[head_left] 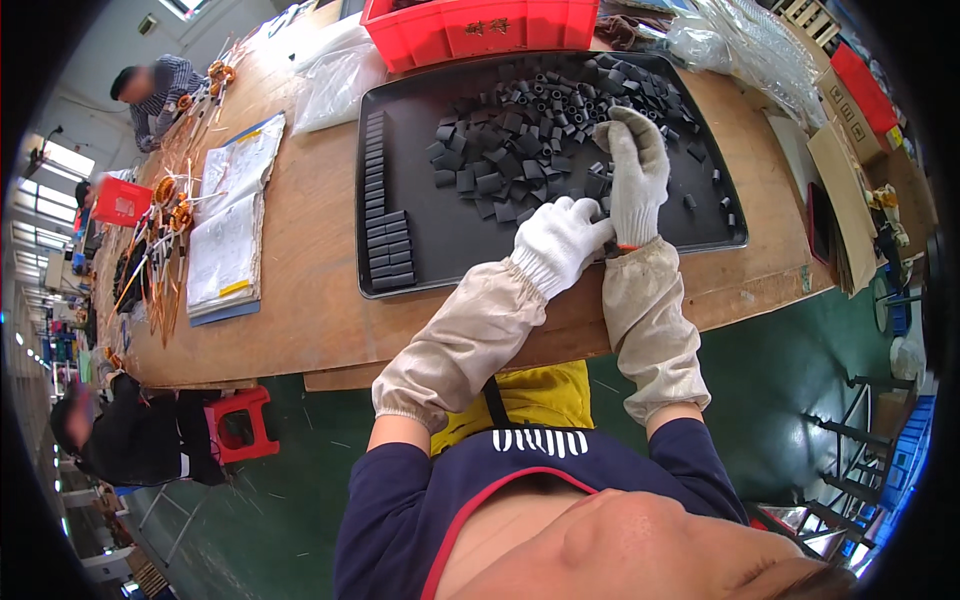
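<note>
In the head view we see both of our hands in white knitted gloves, with beige sleeve covers over the forearms, working over a black tray [400,120] that lies on a long wooden table [310,310]. Our left hand [558,238] is curled into a loose fist near the tray's near edge, its fingers closed around something we cannot make out, just beside the lower fringe of the heap of small black blocks [545,120]. Our right hand [636,172] reaches further into the tray, fingers bent down and resting on the heap; whether it grips a piece we cannot tell. The two hands sit close together, the left knuckles almost touching the right wrist. The loose black blocks fill the middle and far right of the tray, with a few stray ones scattered toward its right rim. Along the tray's left side runs a neat row of stacked black blocks [382,205], well apart from both hands. Beyond the tray stands a red plastic bin [480,30], with clear plastic bags [335,80] beside it. To the left lies an open booklet [232,215] and a bundle of copper-wound coils [165,215], where other people sit at the table.
</note>
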Demonstrator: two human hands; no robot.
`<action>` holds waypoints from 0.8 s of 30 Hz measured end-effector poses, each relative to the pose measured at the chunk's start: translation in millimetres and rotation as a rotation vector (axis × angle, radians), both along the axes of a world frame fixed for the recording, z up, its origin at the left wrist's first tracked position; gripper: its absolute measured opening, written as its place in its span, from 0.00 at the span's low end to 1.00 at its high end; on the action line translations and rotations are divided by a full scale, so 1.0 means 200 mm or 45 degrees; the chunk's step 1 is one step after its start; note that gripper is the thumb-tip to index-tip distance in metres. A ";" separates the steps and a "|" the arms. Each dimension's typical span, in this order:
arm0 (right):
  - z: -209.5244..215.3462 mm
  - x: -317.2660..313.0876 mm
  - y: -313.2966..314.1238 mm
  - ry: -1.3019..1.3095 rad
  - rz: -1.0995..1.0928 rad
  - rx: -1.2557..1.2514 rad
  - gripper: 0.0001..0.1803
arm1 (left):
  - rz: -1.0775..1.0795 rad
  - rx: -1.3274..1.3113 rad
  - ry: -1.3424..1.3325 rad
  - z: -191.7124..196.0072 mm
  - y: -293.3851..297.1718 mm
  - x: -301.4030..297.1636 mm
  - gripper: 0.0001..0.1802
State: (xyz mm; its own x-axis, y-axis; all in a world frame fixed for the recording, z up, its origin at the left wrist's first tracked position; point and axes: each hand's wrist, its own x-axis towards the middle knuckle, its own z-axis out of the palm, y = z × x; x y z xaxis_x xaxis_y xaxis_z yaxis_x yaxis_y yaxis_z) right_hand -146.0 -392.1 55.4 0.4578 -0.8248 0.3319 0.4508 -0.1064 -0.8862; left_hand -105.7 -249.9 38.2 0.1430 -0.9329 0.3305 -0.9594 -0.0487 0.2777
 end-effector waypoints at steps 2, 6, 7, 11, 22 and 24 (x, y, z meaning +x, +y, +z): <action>0.00 -0.02 -0.04 -0.066 -0.022 0.012 0.12 | -0.047 0.112 -0.047 0.02 -0.05 0.01 0.16; -0.03 -0.03 -0.07 -0.122 0.001 0.055 0.12 | -0.053 0.357 -0.123 -0.01 -0.21 0.00 0.13; -0.02 -0.01 -0.06 -0.097 0.003 0.043 0.12 | -0.010 0.380 -0.077 -0.03 -0.24 -0.01 0.12; 0.00 -0.02 -0.05 0.003 0.028 -0.006 0.12 | 0.080 -0.023 0.069 -0.02 -0.17 0.05 0.09; -0.02 0.03 0.15 0.491 0.591 -0.912 0.18 | 0.359 -0.152 1.719 0.08 0.28 0.35 0.19; -0.04 0.03 0.14 0.487 0.565 -0.957 0.18 | 0.358 -0.130 1.646 0.06 0.31 0.38 0.20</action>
State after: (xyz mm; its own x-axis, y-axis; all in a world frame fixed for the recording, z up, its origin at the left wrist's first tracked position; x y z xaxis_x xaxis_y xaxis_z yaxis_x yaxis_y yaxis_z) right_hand -139.7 -363.8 46.7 0.8652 -0.1812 0.4676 0.2809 -0.5974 -0.7511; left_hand -30.0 -187.9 50.6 0.5885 -0.7992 -0.1223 0.0362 -0.1250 0.9915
